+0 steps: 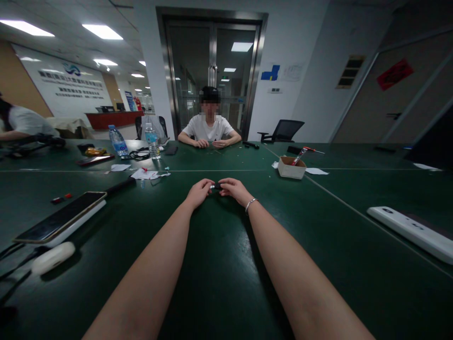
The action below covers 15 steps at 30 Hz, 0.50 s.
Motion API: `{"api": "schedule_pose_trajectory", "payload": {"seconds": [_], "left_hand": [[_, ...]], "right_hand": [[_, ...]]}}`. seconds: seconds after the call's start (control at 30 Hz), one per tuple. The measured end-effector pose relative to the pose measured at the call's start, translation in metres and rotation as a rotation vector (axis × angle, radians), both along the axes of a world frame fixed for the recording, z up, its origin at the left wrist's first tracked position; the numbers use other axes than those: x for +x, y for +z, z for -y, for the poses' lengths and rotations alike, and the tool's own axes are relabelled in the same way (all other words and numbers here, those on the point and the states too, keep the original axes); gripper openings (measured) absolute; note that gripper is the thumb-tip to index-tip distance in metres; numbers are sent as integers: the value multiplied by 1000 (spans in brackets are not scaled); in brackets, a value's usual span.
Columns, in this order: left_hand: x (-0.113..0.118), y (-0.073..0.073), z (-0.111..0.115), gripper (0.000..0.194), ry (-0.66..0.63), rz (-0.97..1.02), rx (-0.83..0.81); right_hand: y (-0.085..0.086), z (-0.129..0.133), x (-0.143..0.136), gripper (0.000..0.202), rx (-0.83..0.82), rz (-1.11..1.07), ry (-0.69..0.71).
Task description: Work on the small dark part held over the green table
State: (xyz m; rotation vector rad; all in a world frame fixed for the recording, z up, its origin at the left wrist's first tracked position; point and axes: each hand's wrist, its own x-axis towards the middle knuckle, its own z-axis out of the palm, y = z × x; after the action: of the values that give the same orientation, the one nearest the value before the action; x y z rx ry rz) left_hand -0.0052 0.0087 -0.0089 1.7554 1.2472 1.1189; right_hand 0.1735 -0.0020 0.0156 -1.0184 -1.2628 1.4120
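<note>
Out in front of me, just above or on the green table [219, 245], both hands meet at a small black object with a silver end [217, 186]. Its exact kind is too small to make out. My left hand [199, 192] pinches the silver end between thumb and fingers. From the other side, my right hand [235, 189], with a silver bracelet [250, 204] at the wrist, is closed on the black end. Fingers cover part of the object.
A small box [291, 171] holding a tool stands ahead right. Left lie a phone [63, 215], a white oval case [53, 258] and cables; two water bottles [118, 141] stand beyond. Far right is a white power strip [412, 232]. A person [210, 127] sits opposite.
</note>
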Motion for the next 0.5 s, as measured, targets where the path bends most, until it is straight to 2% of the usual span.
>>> {"api": "schedule_pose_trajectory", "payload": {"seconds": [0.5], "left_hand": [[-2,-2,-2,31,-32,-9,24]], "right_hand": [[-2,-2,0,16,-2,-13,12]]}}
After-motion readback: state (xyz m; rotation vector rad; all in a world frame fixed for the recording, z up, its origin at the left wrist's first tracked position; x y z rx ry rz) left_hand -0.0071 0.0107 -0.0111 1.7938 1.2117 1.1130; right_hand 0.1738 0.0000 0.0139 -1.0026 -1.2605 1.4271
